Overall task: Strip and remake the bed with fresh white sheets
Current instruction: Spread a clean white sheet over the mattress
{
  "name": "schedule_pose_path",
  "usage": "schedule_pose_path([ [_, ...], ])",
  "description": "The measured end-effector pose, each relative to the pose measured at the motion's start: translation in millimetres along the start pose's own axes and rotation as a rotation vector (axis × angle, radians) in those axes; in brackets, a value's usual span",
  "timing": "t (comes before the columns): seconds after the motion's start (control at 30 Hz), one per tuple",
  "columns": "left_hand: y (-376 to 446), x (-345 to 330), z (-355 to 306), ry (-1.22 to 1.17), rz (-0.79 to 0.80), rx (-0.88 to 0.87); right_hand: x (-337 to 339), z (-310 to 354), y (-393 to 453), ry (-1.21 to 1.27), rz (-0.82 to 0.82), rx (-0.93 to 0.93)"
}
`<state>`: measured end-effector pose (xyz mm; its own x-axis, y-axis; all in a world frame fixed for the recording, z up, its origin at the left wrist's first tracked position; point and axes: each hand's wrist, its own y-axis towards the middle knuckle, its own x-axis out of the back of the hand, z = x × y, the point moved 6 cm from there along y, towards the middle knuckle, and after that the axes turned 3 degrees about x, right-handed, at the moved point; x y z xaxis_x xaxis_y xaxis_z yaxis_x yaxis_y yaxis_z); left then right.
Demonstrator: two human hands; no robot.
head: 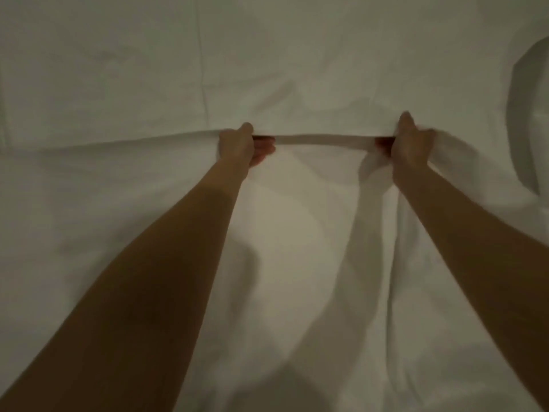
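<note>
Both hands grip the sheet's edge
Left hand [237, 147] and right hand [411, 144] curl round the white sheet [297, 233] hem; fingertips hidden beneath, right knuckles blurred.

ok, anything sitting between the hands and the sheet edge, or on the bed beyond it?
Nothing visible. The left hand and right hand already grip the sheet edge, pulled taut between them. Beyond it is only white bedding.

I see only matt white cloth: the top sheet [297, 263] is softly creased with a smooth flat hem; the sheet beneath [118, 69] shows fold lines.
</note>
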<state>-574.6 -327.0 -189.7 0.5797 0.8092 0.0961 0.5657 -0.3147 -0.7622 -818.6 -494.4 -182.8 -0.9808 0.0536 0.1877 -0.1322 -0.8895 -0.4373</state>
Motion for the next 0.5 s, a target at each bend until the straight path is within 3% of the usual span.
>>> schedule_pose_path([
  [0.17,35.0,-6.8,-30.3,0.184,-0.003,-0.082,-38.7,27.8,36.8,-0.375,0.154,0.098],
  [0.27,45.4,-16.7,-39.6,0.492,-0.111,-0.423,-49.0,20.4,48.2,-0.464,0.204,0.172],
  [0.33,38.4,-45.5,-18.8,0.897,-0.054,-0.659,-50.3,12.0,40.5,-0.746,0.141,0.420],
  [0.4,29.2,-72.3,17.5,1.298,-0.103,-0.741,-66.7,-10.2,8.9,-1.022,0.271,0.715],
  [0.5,19.5,-95.9,47.5,1.462,-0.233,-0.778,-81.8,-48.2,-20.7,-1.276,0.539,0.940],
])
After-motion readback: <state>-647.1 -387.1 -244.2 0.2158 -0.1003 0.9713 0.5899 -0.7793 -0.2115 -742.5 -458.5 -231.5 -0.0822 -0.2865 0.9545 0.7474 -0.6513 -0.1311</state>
